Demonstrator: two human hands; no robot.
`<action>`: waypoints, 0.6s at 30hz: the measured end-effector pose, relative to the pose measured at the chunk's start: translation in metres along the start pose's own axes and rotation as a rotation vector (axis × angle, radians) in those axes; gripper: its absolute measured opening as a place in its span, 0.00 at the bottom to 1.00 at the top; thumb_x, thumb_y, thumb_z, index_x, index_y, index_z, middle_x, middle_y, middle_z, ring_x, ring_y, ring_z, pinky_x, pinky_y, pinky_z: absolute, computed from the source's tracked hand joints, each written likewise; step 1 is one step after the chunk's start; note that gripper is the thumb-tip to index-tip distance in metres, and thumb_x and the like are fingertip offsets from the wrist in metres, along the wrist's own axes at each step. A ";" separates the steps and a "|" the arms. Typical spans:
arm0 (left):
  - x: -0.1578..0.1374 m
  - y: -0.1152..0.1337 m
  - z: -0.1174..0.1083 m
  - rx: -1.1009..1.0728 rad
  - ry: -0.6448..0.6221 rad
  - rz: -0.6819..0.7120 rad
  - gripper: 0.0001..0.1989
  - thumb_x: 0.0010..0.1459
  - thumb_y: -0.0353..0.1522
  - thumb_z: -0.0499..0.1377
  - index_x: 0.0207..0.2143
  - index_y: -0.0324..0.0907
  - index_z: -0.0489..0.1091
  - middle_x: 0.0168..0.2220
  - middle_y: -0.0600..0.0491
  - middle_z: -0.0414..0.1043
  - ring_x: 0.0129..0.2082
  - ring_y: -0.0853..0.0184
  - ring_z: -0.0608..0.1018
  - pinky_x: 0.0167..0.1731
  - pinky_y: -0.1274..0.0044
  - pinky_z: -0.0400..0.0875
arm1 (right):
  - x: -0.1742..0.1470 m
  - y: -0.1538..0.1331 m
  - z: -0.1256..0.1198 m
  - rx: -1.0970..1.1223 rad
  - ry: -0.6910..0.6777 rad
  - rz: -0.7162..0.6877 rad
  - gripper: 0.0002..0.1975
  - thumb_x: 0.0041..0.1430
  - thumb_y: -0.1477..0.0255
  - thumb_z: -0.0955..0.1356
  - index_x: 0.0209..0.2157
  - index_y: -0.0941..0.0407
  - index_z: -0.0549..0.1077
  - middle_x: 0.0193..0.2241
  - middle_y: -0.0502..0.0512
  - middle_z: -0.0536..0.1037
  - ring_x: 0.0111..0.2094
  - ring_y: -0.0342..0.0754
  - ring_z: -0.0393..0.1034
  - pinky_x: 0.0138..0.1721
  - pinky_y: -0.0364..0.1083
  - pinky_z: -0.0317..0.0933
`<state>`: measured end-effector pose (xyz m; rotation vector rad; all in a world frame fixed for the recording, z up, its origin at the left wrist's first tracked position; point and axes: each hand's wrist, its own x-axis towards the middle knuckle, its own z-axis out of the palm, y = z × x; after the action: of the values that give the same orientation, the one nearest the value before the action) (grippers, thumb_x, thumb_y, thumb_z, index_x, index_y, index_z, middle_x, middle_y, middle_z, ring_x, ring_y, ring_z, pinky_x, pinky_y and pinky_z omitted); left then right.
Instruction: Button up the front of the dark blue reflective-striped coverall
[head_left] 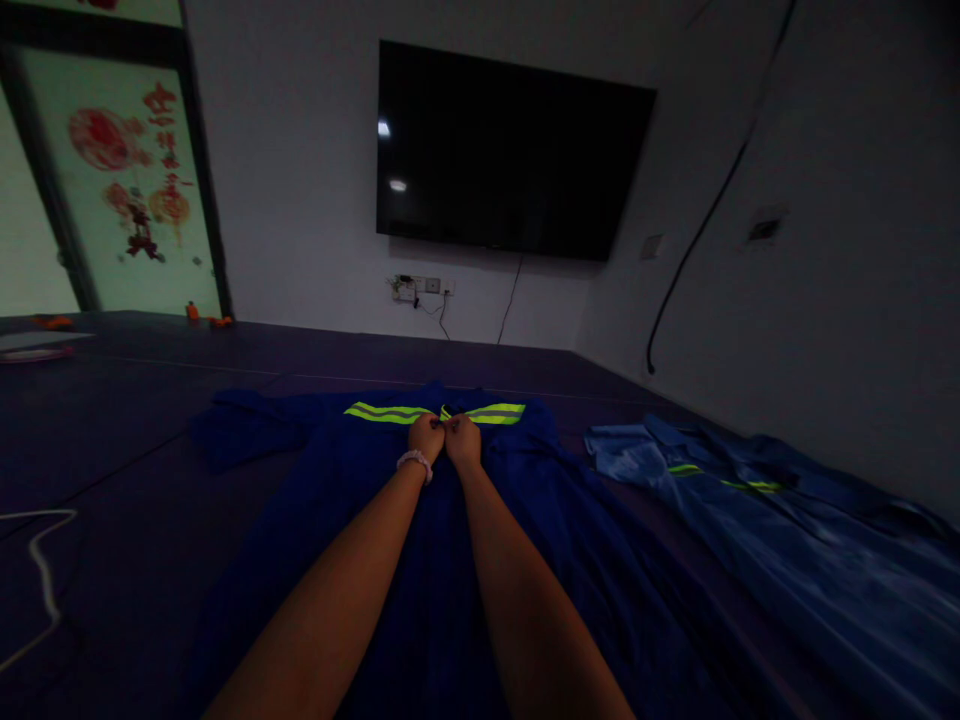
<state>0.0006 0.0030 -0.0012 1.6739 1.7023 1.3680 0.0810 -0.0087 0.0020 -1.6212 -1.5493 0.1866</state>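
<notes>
A dark blue work garment with yellow-green and grey reflective strips lies spread on the floor in front of me. Both hands meet at its front, between the two halves of the reflective strip. My left hand, with a pale beaded bracelet at the wrist, is closed on one edge of the garment. Right beside it, my right hand pinches the opposite edge. The strip bends up slightly between the fingers. Whether a button or fastener is held there is too dark and small to tell.
A second, lighter blue garment with yellow-green strips lies to the right. A white cable curls on the floor at the left. On the wall ahead hangs a black television, and a dark cable hangs at the right.
</notes>
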 end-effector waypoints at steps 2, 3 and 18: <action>0.000 0.000 0.000 -0.003 -0.003 -0.003 0.15 0.49 0.26 0.53 0.39 0.35 0.72 0.40 0.44 0.74 0.40 0.65 0.74 0.40 0.78 0.64 | 0.000 0.000 -0.001 -0.001 0.000 0.004 0.07 0.55 0.76 0.63 0.33 0.60 0.72 0.28 0.58 0.76 0.32 0.47 0.71 0.30 0.40 0.57; 0.000 0.001 0.000 -0.004 -0.004 -0.003 0.15 0.48 0.26 0.53 0.39 0.35 0.72 0.40 0.44 0.74 0.40 0.66 0.74 0.40 0.79 0.64 | -0.001 -0.001 -0.001 -0.001 0.000 0.005 0.07 0.55 0.76 0.63 0.33 0.60 0.72 0.28 0.58 0.76 0.32 0.47 0.71 0.30 0.40 0.57; -0.001 0.003 -0.001 -0.023 -0.013 -0.018 0.16 0.47 0.24 0.53 0.39 0.36 0.72 0.41 0.45 0.74 0.41 0.66 0.74 0.41 0.79 0.64 | -0.002 -0.002 -0.002 -0.011 0.010 0.016 0.08 0.55 0.78 0.62 0.34 0.59 0.72 0.28 0.58 0.76 0.33 0.47 0.71 0.31 0.40 0.57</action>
<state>0.0013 0.0011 0.0016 1.6467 1.6842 1.3608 0.0805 -0.0119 0.0038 -1.6416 -1.5327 0.1787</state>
